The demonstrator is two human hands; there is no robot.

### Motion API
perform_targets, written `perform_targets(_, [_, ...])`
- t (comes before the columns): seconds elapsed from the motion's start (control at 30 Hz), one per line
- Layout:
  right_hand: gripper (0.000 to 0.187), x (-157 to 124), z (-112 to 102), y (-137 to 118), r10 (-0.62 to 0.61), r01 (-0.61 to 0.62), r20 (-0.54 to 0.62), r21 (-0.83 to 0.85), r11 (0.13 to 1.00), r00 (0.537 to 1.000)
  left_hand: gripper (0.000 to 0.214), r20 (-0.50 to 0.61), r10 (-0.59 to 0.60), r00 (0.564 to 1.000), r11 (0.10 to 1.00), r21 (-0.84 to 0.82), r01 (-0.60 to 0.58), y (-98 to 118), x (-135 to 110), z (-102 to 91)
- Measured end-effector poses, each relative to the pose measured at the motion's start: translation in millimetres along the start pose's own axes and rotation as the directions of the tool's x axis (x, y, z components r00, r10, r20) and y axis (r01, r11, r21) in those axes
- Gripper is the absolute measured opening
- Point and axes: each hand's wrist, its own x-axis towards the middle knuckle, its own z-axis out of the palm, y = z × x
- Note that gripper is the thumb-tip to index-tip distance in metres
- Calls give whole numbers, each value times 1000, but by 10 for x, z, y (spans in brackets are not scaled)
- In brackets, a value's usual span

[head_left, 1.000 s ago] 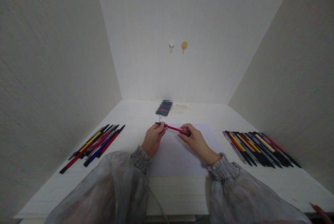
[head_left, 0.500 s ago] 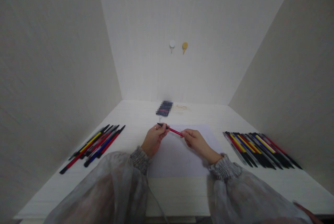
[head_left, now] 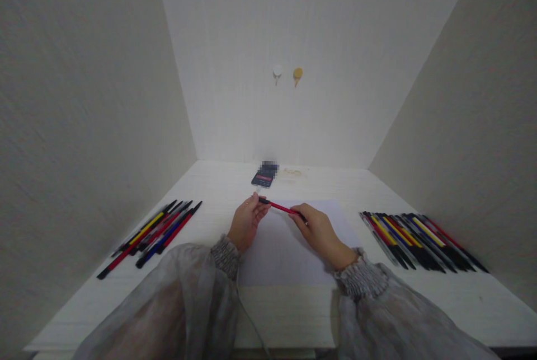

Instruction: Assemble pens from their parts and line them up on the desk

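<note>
A slim red pen [head_left: 282, 208] with dark ends spans the gap between my hands, above a white sheet of paper [head_left: 289, 262]. Its black left end is pinched by the thumb and fingers of my left hand [head_left: 246, 221]. Closed round the pen's right end is my right hand [head_left: 318, 228], with a bit of dark tip showing by the fingers. Several pens [head_left: 161, 231] in red, black, blue and yellow lie in a loose pile to the left. On the right, several more pens [head_left: 413, 239] lie side by side in a slanted row.
Behind my hands lies a phone [head_left: 263, 179] with a pale cable [head_left: 250, 321] running toward me. Walls enclose the white table [head_left: 218, 181] at the back and both sides. A white hook [head_left: 277, 71] and a yellow hook [head_left: 297, 74] are on the back wall.
My right hand has shifted its grip along the pen, and a dark right end now shows. The left fingers have moved slightly toward the pen's black end.
</note>
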Motion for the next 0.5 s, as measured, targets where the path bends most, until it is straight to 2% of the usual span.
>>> perform_targets(0.13, [24,8,6,-4,64,-71,49,156,985,997,15,5,8,1000,999,40,-9,16,-7,-4])
perform_targets(0.23, [26,19,18,2,156,-190,123,355,915,980,15,24,8,1000,998,55,-9,29,-19,0])
perform_targets(0.37, [25,45,23,23,288,-379,247,611,695,925,14,48,9,999,997,71,-13,29,-33,3])
perform_targets(0.5, [22,66,-4,19,346,-490,359,742,458,867,13,75,4,997,998,66,-9,12,-32,-1])
